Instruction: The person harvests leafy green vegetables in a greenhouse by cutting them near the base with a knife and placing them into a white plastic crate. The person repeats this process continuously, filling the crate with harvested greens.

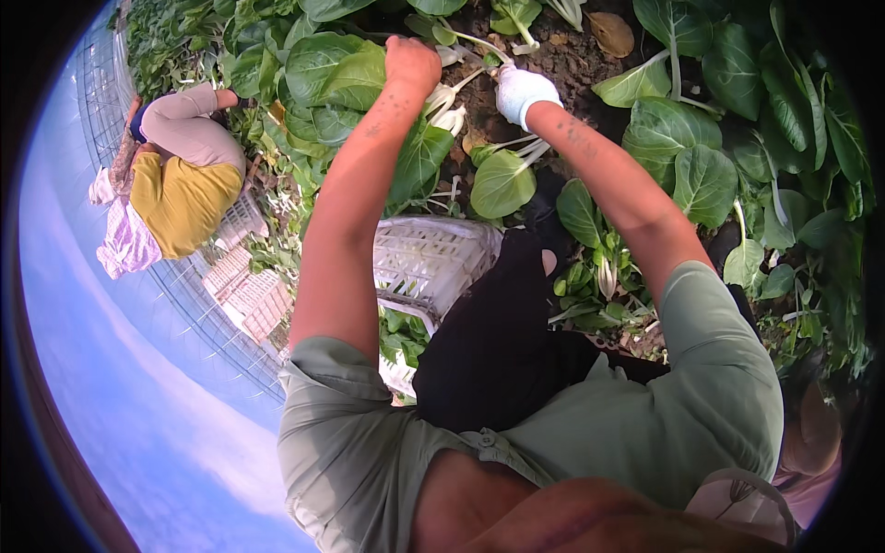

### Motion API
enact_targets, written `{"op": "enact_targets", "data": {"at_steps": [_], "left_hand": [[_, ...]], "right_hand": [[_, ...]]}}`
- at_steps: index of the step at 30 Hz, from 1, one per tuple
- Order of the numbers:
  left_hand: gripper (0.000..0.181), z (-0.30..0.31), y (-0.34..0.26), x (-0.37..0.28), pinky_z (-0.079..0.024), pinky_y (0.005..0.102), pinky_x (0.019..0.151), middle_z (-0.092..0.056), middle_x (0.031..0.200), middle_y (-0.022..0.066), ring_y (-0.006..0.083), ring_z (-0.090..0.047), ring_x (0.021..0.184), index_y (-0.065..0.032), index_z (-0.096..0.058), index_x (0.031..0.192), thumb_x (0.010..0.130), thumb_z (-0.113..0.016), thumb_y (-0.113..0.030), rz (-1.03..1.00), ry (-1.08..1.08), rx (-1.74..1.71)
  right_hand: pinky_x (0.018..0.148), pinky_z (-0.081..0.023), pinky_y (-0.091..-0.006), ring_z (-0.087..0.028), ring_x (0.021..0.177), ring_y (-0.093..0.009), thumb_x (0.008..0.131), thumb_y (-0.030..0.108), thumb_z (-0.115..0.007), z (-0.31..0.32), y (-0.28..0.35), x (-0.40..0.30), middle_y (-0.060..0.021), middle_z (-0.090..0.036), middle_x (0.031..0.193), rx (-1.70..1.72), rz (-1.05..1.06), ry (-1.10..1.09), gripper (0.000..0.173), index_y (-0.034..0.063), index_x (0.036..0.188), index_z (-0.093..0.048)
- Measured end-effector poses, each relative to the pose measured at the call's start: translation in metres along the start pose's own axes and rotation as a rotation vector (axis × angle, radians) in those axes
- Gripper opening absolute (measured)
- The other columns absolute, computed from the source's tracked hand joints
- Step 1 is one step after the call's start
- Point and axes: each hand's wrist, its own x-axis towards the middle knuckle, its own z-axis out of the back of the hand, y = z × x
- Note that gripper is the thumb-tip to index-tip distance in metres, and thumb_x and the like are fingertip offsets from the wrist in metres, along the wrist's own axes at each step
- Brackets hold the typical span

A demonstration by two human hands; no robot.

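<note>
My left hand (413, 63) is bare, its fingers curled down among the broad green leaves of a bok choy plant (346, 72); the leaves and the hand's back hide what is in it. Wearing a white glove, my right hand (523, 93) is closed low over the soil, touching the base of a pale leaf stalk (484, 45). Whether it grips the stalk or a tool cannot be made out. Between the hands lie cut-looking bok choy with white stems (448, 119). A leafy bok choy (503, 181) rests on the soil below my right hand.
A white plastic crate (435, 259) stands beside my knee, with greens below it. More crates (249, 294) lie to the left, near a bent-over co-worker in a yellow top (187, 204). Large leaves (674, 131) crowd the right. Part of another person (819, 435) shows at lower right.
</note>
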Motion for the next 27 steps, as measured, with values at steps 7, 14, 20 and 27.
{"op": "enact_targets", "data": {"at_steps": [7, 14, 20, 27], "left_hand": [[0.013, -0.034, 0.002, -0.009, -0.041, 0.0401, 0.070, -0.067, 0.074, 0.0022, 0.0206, -0.066, 0.072, -0.0113, -0.058, 0.093, 0.083, -0.052, -0.017, 0.047, -0.282, -0.020], [0.010, -0.033, 0.011, -0.026, -0.042, 0.0396, 0.068, -0.066, 0.075, 0.0042, 0.0214, -0.064, 0.068, -0.0111, -0.058, 0.088, 0.082, -0.053, -0.017, 0.063, -0.410, -0.060], [0.035, 0.053, -0.043, -0.095, -0.044, 0.0402, 0.078, -0.064, 0.090, 0.0124, 0.0283, -0.062, 0.087, -0.0039, -0.057, 0.095, 0.074, -0.068, -0.030, -0.036, -0.252, -0.384], [0.054, -0.026, -0.053, -0.111, -0.034, 0.0458, 0.096, -0.048, 0.131, 0.0213, 0.0331, -0.051, 0.113, -0.0013, -0.058, 0.115, 0.074, -0.069, -0.035, 0.098, 0.178, -0.340]], "right_hand": [[0.087, -0.051, -0.0448, -0.064, 0.102, -0.035, 0.095, 0.019, -0.039, -0.018, 0.015, 0.007, -0.0183, -0.066, 0.112, 0.009, -0.029, -0.093, 0.033, 0.0029, 0.117, -0.058], [0.083, -0.051, -0.0462, -0.065, 0.096, -0.038, 0.090, 0.025, -0.051, -0.014, -0.009, -0.041, -0.0209, -0.067, 0.103, -0.042, 0.032, 0.038, 0.035, 0.0042, 0.118, -0.054], [0.078, -0.052, -0.0472, -0.066, 0.089, -0.038, 0.091, 0.030, -0.053, -0.017, -0.050, -0.080, -0.0213, -0.067, 0.099, 0.008, 0.036, -0.162, 0.032, 0.0051, 0.111, -0.053], [0.083, -0.051, -0.0467, -0.065, 0.097, -0.037, 0.092, 0.019, -0.045, -0.032, -0.011, -0.068, -0.0212, -0.065, 0.107, -0.056, 0.105, -0.006, 0.029, 0.0048, 0.115, -0.054]]}}
